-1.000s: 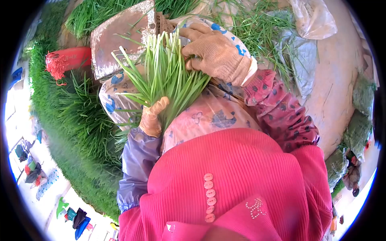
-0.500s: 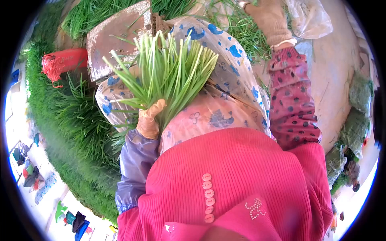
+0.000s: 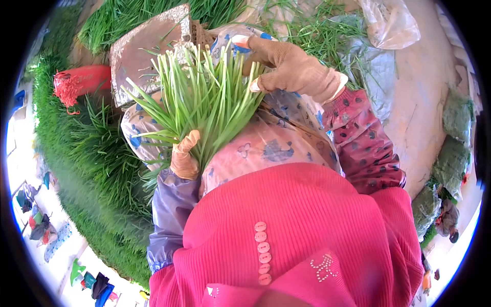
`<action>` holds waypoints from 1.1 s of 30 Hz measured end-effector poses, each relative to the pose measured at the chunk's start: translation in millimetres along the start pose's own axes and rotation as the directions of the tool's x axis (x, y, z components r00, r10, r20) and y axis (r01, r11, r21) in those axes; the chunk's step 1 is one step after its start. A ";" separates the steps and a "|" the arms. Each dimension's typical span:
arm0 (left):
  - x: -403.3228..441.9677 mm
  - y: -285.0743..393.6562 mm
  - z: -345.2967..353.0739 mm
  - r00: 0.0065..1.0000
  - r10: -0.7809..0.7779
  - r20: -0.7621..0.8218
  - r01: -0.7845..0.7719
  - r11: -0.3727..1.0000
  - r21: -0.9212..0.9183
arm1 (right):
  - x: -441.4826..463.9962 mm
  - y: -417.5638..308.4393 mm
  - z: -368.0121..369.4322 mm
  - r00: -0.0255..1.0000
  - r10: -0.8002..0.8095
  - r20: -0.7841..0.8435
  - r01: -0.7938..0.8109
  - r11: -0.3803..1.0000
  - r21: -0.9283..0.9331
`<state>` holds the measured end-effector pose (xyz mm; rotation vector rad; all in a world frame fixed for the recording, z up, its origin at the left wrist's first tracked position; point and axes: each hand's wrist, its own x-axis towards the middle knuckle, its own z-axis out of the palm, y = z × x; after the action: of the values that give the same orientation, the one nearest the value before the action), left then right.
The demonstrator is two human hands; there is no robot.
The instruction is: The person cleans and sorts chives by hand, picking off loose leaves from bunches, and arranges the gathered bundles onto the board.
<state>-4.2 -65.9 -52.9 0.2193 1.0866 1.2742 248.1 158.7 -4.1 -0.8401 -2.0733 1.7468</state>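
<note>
Clenched in my left hand (image 3: 185, 157), the fanned green stalks (image 3: 204, 97) point away from me, their tips' right edge beside my right hand (image 3: 251, 62), whose grip I cannot tell.

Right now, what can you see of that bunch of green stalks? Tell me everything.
The bunch is many long, slim, fresh-looking plant stalks, green, paler toward their blunt upper ends. Gathered narrow in the left hand, it fans out loosely toward the top of the picture, above a printed plastic cover. Some stalks splay left. The right hand is at its right edge, seemingly touching it. No tie shows; the lower ends are hidden.
</note>
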 end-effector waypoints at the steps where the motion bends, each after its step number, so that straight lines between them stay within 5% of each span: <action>1: -0.5 0.4 3.6 1.000 0.009 0.003 -0.009 1.000 -0.004 | -0.5 1.7 1.7 0.999 -0.005 0.046 0.001 0.996 0.091; 4: -3.9 4.5 8.1 1.000 0.013 -0.024 -0.014 1.000 -0.012 | -6.2 -4.3 3.3 0.995 -0.003 0.102 -0.016 0.982 0.186; 8: -4.6 3.4 4.8 0.997 -0.010 -0.079 0.007 0.999 -0.041 | -15.2 3.5 -3.8 0.993 0.018 0.117 -0.019 1.000 0.007; 14: -1.7 -7.7 -27.1 0.992 -0.084 -0.090 0.074 0.992 -0.105 | -20.7 10.0 0.1 0.997 0.054 0.056 -0.064 0.976 0.208; 16: -2.5 -7.0 -21.9 0.993 -0.071 -0.097 0.059 0.992 -0.115 | -21.9 22.3 5.4 0.982 -0.022 -0.190 0.046 0.991 0.124; 17: -3.4 -7.4 -18.2 0.993 -0.057 -0.103 0.044 0.991 -0.126 | -22.0 27.6 3.8 0.982 -0.020 -0.188 0.044 0.991 0.124; 19: -8.7 3.8 12.2 0.999 -0.009 -0.051 0.006 0.998 -0.061 | -22.0 39.5 -6.5 0.817 -0.156 -0.555 0.007 0.965 -0.261; 22: -11.9 5.9 14.1 0.998 0.049 0.031 -0.050 0.997 0.050 | -22.8 30.6 -42.5 0.740 0.016 -0.673 -0.085 0.994 -0.070; 24: -9.7 3.4 4.9 0.996 0.055 0.067 -0.061 0.993 0.096 | -17.4 14.0 -43.5 0.804 -0.021 -0.594 -0.053 0.993 -0.107; 26: -4.5 -2.0 -6.4 1.000 0.006 -0.003 -0.006 0.998 -0.064 | -12.7 -2.1 -34.0 0.857 -0.058 -0.513 -0.019 0.989 -0.144; 27: -2.3 -7.8 -16.4 1.000 0.007 -0.004 -0.007 0.998 -0.064 | -11.2 -11.5 -22.5 0.904 -0.194 -0.382 0.094 0.960 -0.265; 29: -2.9 -15.4 -30.4 0.989 0.119 0.082 -0.135 0.962 0.237 | -6.7 -20.7 -3.5 0.922 -0.319 -0.218 0.229 0.907 -0.354; 30: -4.3 -16.0 -32.6 0.982 0.153 0.110 -0.181 0.926 0.332 | -4.1 -22.2 4.8 0.959 -0.215 -0.184 0.112 0.886 -0.450; 32: -7.8 -6.5 -7.1 0.998 0.041 0.049 -0.036 0.995 -0.093 | 0.9 -17.0 13.5 0.982 -0.110 -0.154 0.010 0.841 -0.540; 33: -11.7 11.1 36.4 0.998 0.052 -0.025 -0.053 0.998 -0.037 | 3.8 -9.3 15.2 0.989 -0.107 -0.106 0.029 0.824 -0.566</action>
<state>16.9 -57.0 -20.4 0.2058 1.0824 1.3461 234.2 148.1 1.1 -0.9833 -2.5234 0.9954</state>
